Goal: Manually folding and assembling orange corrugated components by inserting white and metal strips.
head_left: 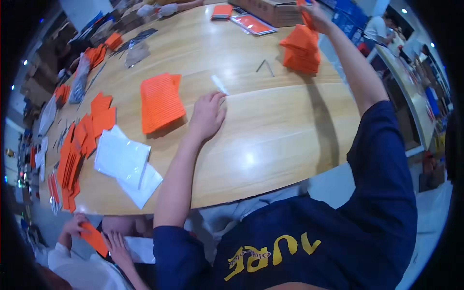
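My left hand (209, 115) rests on the wooden table with its fingers curled together. Its fingertips close on the near end of a narrow white strip (219, 83). My right arm stretches far to the right, and my right hand (317, 18) grips a flat orange textured piece (306, 17). That piece is held over a fanned pile of orange textured pieces (301, 50) at the table's far right. Left of my left hand lies a neat stack of orange ribbed sheets (162, 104). A bent thin grey strip (265, 67) lies between my hands.
White plastic packets (123, 153) and many orange pieces (77, 145) cover the table's left side. A cardboard box (270, 12) and an orange packaged item (253, 24) stand at the back. At lower left, another person's hands (118, 246) handle an orange piece (94, 238).
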`<state>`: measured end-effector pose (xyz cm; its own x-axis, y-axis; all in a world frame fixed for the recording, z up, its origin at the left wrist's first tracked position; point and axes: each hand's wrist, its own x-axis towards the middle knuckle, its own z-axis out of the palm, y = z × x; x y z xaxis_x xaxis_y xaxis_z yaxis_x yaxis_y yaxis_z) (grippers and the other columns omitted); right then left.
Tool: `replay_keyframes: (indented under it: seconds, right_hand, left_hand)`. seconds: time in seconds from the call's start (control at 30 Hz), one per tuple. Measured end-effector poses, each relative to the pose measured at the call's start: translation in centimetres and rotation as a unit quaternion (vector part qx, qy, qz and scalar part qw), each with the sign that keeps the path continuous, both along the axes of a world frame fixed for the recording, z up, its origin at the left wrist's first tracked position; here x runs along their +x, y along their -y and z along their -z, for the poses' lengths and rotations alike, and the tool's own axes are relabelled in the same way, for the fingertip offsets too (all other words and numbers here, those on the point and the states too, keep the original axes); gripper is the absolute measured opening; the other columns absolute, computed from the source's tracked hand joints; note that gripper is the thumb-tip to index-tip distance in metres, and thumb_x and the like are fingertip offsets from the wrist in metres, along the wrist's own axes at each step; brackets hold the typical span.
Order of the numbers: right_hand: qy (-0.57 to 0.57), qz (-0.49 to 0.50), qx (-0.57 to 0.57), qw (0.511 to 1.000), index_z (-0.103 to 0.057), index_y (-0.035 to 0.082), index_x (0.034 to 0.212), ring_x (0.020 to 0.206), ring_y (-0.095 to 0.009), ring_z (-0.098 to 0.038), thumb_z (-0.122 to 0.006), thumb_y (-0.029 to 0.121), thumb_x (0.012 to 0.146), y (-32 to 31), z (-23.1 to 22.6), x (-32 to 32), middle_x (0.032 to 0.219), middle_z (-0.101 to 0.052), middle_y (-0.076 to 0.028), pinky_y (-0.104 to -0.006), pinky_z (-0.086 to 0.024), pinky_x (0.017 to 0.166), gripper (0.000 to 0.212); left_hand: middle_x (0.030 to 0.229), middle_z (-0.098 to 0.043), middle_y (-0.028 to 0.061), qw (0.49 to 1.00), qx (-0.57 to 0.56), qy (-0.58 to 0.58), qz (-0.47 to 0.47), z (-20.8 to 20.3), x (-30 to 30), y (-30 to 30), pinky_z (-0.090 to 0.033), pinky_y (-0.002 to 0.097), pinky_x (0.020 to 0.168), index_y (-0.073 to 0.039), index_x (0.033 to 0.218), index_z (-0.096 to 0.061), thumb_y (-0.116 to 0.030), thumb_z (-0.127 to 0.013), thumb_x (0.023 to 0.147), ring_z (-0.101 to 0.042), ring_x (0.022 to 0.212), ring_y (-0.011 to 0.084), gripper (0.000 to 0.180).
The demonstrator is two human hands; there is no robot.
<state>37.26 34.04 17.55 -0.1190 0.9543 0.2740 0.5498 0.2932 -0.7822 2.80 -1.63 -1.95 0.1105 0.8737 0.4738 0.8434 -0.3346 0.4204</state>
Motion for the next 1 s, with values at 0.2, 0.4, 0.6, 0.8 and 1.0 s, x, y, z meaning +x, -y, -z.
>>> replay_keyframes:
  seconds: [0.2, 0.4, 0.6, 0.8, 1.0]
  right_hand:
    - [-0.433, -0.295, -0.236, 0.818, -0.036, 0.001, 0.150, 0.120, -0.041, -0.054, -0.068, 0.038, 0.082, 14.5, -0.3, -7.2, 0.141, -0.048, -0.029, -0.0539, -0.048, 0.096, 0.083]
    - [-0.688, -0.461, -0.393, 0.400, -0.040, -0.003, 0.148, 0.128, -0.049, -0.050, -0.059, 0.041, 0.084, 17.1, 1.8, -11.8, 0.147, -0.046, -0.030, -0.0650, -0.042, 0.104, 0.080]
    - [-0.587, -0.503, -0.322, 0.547, -0.031, 0.002, 0.153, 0.124, -0.044, -0.053, -0.066, 0.031, 0.085, 17.0, 2.7, -17.6, 0.142, -0.049, -0.026, -0.0634, -0.045, 0.102, 0.082]
    - [-0.456, -0.412, -0.171, 0.770, -0.020, 0.009, 0.157, 0.121, -0.038, -0.055, -0.078, 0.013, 0.078, 12.6, 4.6, -30.5, 0.140, -0.047, -0.022, -0.0570, -0.047, 0.101, 0.098]
    - [-0.382, -0.391, -0.073, 0.834, -0.018, 0.010, 0.157, 0.118, -0.036, -0.054, -0.085, 0.009, 0.069, 8.1, 6.0, -50.4, 0.141, -0.043, -0.023, -0.0485, -0.048, 0.100, 0.111]
  left_hand:
    - [0.130, -0.058, 0.0145, 1.000, -0.003, -0.001, 0.004, -0.6, 0.6, -0.3, -0.044, 0.0421, 0.102, -0.004, 0.126, -0.059, -0.018, -0.058, 0.093, -0.054, 0.116, 0.0345, 0.036]
    - [0.128, -0.058, 0.0145, 1.000, 0.009, 0.014, 0.013, -0.5, 0.7, -0.5, -0.044, 0.0421, 0.100, -0.004, 0.123, -0.060, -0.017, -0.059, 0.092, -0.055, 0.114, 0.0346, 0.034]
    - [0.127, -0.058, 0.0152, 0.999, 0.004, -0.020, -0.027, -1.3, 2.1, -0.1, -0.044, 0.0441, 0.097, -0.004, 0.118, -0.061, -0.015, -0.059, 0.089, -0.054, 0.111, 0.0355, 0.031]
    - [0.129, -0.058, 0.0163, 0.983, 0.107, -0.110, -0.106, 0.2, 2.6, -0.4, -0.041, 0.0462, 0.102, -0.004, 0.115, -0.062, -0.016, -0.054, 0.088, -0.051, 0.116, 0.0360, 0.031]
    - [0.131, -0.055, 0.0247, 0.984, 0.002, -0.152, -0.095, 0.8, 2.8, -0.4, -0.034, 0.0499, 0.108, 0.001, 0.118, -0.059, -0.021, -0.057, 0.087, -0.050, 0.118, 0.0407, 0.038]
